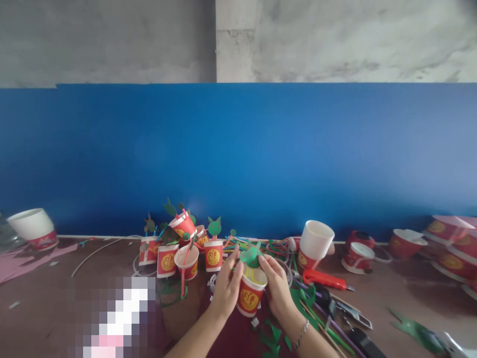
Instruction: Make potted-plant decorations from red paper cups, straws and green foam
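My right hand [275, 281]: fingers pinching edge of green cutout [251, 254]. My left hand [227, 288]: part-open, fingers beside cutout and cup; contact unclear. Cup [250, 300] between hands, below cutout, yellow strips at its mouth. Red cutter [325, 279] right on desk [48, 318]. More cups [213, 256] left, near blue panel [223, 159].

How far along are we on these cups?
Partway, by the look of it. Looks done: the upright cup with a green face above its rim, and likely some neighbours with green shapes. In hand: the hands are at a green cutout over a red cup. Probably left: the tall white cup, no cutout visible; straws lie loose behind.
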{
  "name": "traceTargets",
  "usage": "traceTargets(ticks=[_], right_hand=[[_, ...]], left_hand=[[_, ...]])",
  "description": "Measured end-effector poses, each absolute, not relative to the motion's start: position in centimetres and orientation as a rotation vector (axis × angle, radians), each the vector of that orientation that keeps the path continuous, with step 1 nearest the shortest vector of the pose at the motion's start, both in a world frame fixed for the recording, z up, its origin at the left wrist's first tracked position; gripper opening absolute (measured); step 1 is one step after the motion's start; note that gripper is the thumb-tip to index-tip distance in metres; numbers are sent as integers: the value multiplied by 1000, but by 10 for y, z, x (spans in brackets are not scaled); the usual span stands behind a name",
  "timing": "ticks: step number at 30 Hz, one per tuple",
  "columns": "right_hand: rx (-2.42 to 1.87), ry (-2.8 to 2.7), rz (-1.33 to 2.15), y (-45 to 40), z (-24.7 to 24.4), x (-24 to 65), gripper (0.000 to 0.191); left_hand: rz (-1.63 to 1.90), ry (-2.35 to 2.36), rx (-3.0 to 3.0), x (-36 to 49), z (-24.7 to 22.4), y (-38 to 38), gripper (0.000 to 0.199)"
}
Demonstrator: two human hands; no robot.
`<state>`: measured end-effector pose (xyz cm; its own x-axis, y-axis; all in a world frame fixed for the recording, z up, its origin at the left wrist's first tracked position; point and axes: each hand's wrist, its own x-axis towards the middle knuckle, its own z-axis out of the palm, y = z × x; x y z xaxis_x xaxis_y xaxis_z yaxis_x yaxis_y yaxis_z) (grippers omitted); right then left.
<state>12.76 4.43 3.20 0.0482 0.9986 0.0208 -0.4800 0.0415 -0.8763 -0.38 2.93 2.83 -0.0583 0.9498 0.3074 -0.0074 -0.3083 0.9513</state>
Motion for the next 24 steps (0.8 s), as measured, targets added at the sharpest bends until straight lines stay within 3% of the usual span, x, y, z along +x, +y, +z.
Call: traceTargets(ticks=[6, 12, 19, 24], right_hand=[[-856, -777, 1260, 50, 30, 133, 31], [-863, -842, 1229, 50, 28, 133, 26], [-901, -855, 1169, 51, 24, 133, 26], [-928, -901, 1164, 52, 22, 135, 26]], left_hand=[[1295, 718, 1235, 8, 11, 29, 93], [1389, 889, 1274, 11, 19, 28, 48], [1428, 995, 1184, 12, 14, 27, 39], [1327, 920, 1214, 11, 7, 29, 44]])
